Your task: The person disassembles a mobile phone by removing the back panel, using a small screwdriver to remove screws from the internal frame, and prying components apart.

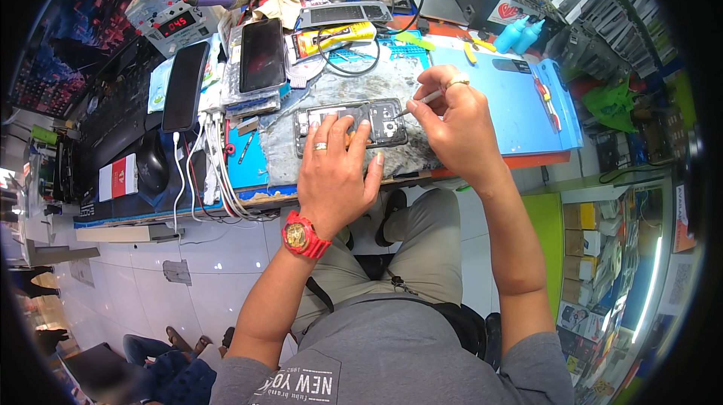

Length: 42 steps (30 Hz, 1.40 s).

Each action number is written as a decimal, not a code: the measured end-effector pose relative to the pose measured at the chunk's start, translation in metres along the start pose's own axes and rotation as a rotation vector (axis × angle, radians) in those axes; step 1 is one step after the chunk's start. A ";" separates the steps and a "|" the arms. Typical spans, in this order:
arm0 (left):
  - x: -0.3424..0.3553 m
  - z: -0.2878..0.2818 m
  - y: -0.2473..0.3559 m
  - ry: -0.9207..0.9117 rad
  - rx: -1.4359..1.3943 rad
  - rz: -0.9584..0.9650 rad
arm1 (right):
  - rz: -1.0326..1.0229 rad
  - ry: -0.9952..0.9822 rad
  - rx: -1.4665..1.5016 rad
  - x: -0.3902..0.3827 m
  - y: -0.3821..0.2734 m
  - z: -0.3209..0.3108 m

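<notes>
An opened phone (382,123) lies crosswise on a stained grey work mat (346,89). My left hand (337,170), with a ring and a red wristwatch, rests over the phone's left and middle part, fingers spread and tips on it. My right hand (459,123) pinches a thin tool (415,105), its point at the phone's right end near the exposed inner parts. Where my left fingers lie, some of the phone's inside is hidden.
Dark phones (260,56), cables, a soldering station (175,21) and a mouse (153,162) crowd the back and left. Blue bottles (512,34) and a blue board (520,104) sit right. Lit shelves (587,254) stand lower right. Another person (162,367) is at lower left.
</notes>
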<state>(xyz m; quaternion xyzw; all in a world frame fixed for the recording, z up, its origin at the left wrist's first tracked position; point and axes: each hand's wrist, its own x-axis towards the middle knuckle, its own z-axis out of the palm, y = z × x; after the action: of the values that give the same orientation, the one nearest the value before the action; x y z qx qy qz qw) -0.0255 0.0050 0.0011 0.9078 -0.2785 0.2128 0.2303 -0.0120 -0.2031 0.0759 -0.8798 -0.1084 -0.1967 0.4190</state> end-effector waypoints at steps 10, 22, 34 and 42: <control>0.000 0.001 0.000 -0.001 0.014 -0.003 | -0.152 -0.208 -0.171 0.014 -0.008 -0.005; 0.000 -0.001 0.000 -0.010 0.019 -0.004 | -0.057 -0.124 -0.329 0.014 -0.012 -0.003; 0.002 -0.003 -0.001 -0.020 -0.008 0.014 | -0.110 -0.054 -0.323 0.014 -0.008 0.001; 0.018 -0.023 0.003 -0.041 -0.119 -0.064 | -0.184 -0.046 -0.292 0.012 0.002 -0.004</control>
<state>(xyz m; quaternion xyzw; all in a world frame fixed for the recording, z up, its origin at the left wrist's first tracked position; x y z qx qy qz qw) -0.0195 0.0079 0.0295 0.9053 -0.2660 0.1697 0.2845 -0.0015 -0.2071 0.0824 -0.9219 -0.1684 -0.2276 0.2646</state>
